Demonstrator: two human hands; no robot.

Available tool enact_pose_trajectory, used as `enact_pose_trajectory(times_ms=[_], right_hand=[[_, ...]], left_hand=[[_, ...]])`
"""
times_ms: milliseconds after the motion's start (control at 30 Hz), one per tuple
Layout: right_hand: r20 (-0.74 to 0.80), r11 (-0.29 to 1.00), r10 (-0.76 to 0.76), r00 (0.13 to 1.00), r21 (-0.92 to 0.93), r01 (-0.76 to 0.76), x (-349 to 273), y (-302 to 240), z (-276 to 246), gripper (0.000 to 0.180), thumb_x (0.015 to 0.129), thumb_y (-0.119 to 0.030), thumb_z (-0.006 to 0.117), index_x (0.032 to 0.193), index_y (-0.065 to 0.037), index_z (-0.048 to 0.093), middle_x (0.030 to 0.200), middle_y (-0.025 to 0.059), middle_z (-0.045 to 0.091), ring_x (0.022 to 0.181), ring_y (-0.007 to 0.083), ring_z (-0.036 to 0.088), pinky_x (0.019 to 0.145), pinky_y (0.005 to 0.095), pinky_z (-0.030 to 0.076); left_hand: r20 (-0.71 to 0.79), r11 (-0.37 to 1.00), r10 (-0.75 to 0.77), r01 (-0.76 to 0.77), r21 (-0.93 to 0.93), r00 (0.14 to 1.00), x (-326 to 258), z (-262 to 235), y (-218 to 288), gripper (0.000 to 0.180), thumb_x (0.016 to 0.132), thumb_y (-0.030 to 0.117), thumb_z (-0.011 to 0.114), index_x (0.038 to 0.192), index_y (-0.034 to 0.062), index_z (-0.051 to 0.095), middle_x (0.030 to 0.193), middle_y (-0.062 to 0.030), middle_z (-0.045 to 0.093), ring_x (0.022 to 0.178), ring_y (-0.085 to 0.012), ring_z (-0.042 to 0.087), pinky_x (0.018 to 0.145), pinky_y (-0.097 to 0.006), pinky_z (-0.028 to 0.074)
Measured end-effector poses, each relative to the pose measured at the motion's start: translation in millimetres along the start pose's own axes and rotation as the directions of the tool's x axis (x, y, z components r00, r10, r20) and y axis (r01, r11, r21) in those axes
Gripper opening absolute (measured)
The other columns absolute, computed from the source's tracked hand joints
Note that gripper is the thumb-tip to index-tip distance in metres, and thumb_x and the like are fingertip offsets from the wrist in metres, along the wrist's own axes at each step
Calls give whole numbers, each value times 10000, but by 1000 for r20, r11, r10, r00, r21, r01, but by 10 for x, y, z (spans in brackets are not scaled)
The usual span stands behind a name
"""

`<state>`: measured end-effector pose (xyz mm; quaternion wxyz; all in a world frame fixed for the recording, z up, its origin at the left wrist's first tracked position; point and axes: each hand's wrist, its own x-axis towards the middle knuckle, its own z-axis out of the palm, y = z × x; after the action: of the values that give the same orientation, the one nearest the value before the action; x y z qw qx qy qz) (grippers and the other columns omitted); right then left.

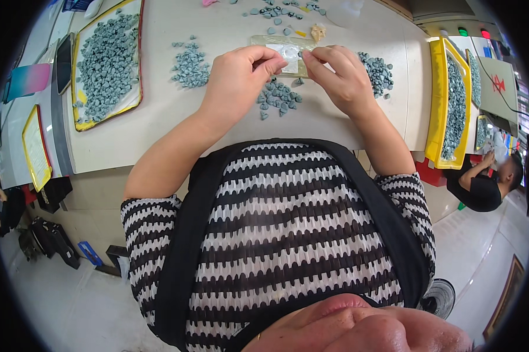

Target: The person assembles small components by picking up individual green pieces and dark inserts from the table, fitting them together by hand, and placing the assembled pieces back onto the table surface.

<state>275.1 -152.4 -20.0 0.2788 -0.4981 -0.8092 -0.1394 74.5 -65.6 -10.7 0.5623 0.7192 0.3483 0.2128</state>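
Both my hands are held close together over a pale greenish pad with a white sheet on it. My left hand has its thumb and forefinger pinched at the near left of a shiny clear piece; what lies in the pinch is too small to make out. Opposite it, my right hand is closed, with a small dark grey-green stone showing at its fingertips. Loose stones of the same kind lie around: a heap just below the pad, one heap left of my left hand, another heap beyond my right hand.
A yellow-edged tray full of stones lies at the left, near a dark phone. On the right stands a yellow bin of stones. More scattered stones and a crumpled tan scrap lie farther back. A co-worker is at far right.
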Motion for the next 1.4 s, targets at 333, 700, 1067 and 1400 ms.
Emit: enact_pose_trajectory(times_ms=[333, 700, 1067, 1400], right_hand=[[-33, 996, 42, 999, 80, -39, 43, -58, 1, 197, 735, 4, 682, 932, 7, 671, 859, 66, 610, 688, 181, 590, 601, 295, 493], [184, 350, 707, 683, 748, -564, 87, -307, 8, 56, 754, 39, 702, 800, 20, 675, 800, 57, 648, 670, 90, 564, 571, 209, 443], [-139, 706, 552, 822, 604, -371, 94, -378, 90, 120, 698, 75, 722, 767, 17, 644, 757, 68, 627, 625, 112, 582, 567, 226, 488], [293, 457, 551, 782, 677, -576, 53, -33, -171, 208, 859, -113, 685, 1037, -7, 696, 808, 55, 652, 686, 106, 576, 628, 231, 479]], left_hand=[[-80, 987, 159, -156, 38, 984, -32, 39, -23, 173, 880, 120, 657, 984, -16, 681, 833, -47, 666, 712, -89, 589, 659, -225, 476], [-177, 921, 389, -375, 108, 904, -44, 103, 55, 110, 828, 60, 690, 914, -7, 682, 812, -72, 658, 647, -125, 589, 589, -244, 477], [-206, 796, 597, -543, 265, 775, -50, 155, 35, 105, 782, -4, 688, 883, 0, 663, 821, -105, 663, 666, -232, 628, 587, -299, 512], [-118, 902, 418, -396, 172, 901, -15, 53, 74, 71, 855, 58, 625, 876, -8, 610, 784, -127, 615, 658, -268, 585, 602, -339, 471]])
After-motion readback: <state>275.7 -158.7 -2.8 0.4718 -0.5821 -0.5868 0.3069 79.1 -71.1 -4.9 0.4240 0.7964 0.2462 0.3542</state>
